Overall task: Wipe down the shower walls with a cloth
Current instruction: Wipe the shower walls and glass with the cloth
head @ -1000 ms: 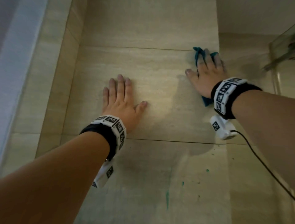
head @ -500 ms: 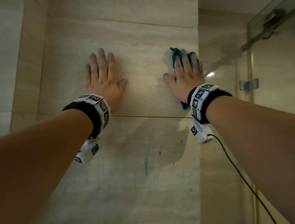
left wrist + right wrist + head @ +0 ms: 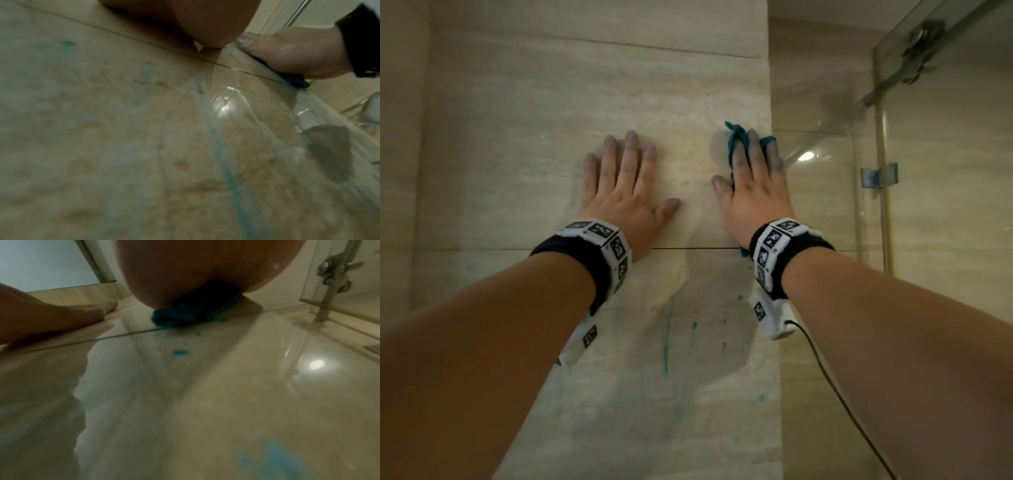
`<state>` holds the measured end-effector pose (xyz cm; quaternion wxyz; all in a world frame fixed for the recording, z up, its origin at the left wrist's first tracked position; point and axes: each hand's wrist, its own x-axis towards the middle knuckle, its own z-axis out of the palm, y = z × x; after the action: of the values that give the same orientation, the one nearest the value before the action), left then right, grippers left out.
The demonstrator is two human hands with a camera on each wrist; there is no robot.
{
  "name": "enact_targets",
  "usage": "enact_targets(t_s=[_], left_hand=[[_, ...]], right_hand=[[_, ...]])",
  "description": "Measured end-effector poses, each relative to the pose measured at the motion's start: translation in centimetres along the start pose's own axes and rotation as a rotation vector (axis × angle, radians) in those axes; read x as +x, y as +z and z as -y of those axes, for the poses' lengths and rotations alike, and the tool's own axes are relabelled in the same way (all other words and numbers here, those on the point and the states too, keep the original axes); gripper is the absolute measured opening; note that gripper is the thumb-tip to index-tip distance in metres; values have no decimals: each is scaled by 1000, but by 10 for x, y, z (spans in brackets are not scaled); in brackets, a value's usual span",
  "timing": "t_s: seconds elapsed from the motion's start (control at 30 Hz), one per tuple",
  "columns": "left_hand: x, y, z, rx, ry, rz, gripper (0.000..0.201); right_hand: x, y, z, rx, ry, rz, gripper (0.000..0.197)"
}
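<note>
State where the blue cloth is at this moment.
In the head view, the blue cloth lies flat on the tiled wall under the right hand, just left of the glass panel.

A crumpled teal cloth [image 3: 736,140] lies flat against the beige tiled shower wall [image 3: 551,120], just above a grout line; teal streaks [image 3: 665,346] mark the wet tile below.

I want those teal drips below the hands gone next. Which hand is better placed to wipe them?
The right hand. It already presses the crumpled teal cloth flat to the beige tiled shower wall, and the teal drips lie just below it. The left hand is bare, braced flat on the wall.
</note>
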<state>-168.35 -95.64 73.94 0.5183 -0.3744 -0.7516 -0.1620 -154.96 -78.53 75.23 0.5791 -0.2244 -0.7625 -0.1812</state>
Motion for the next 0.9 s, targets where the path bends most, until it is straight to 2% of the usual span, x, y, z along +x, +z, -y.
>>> enact_targets(t_s=[0.1, 0.17, 0.27, 0.33, 0.4, 0.5, 0.6, 0.67, 0.77, 0.83, 0.9], left_hand=[[1, -7, -2, -14, -23, 75, 84], [-1, -15, -1, -54, -28, 116, 83], [-20, -30, 0, -190, 32, 68, 83], [-41, -40, -2, -264, 110, 11, 83], [-63, -49, -6, -364, 129, 26, 83], [-93, -56, -11, -580, 47, 162, 71], [-115, -53, -14, -842, -73, 368, 63], [-121, -53, -11, -864, -98, 445, 59], [-122, -64, 2, -772, -96, 469, 50], [-123, -67, 11, -826, -127, 478, 59], [-124, -69, 19, -1016, -201, 443, 77]], right_hand=[[-13, -6, 2, 187, 80, -33, 64], [-20, -16, -1, 386, 209, -35, 58], [-30, -40, -7, 494, 363, -73, 48], [-39, -60, -6, 578, 363, -100, 40], [-52, -79, 2, 636, 302, -94, 35], [-76, -95, 22, 717, 227, 46, 34], [-96, -97, 46, 852, 197, 197, 41], [-106, -92, 60, 875, 181, 243, 37], [-108, -86, 74, 880, 216, 269, 31], [-104, -84, 85, 884, 250, 277, 32], [-99, -83, 99, 926, 261, 308, 34]])
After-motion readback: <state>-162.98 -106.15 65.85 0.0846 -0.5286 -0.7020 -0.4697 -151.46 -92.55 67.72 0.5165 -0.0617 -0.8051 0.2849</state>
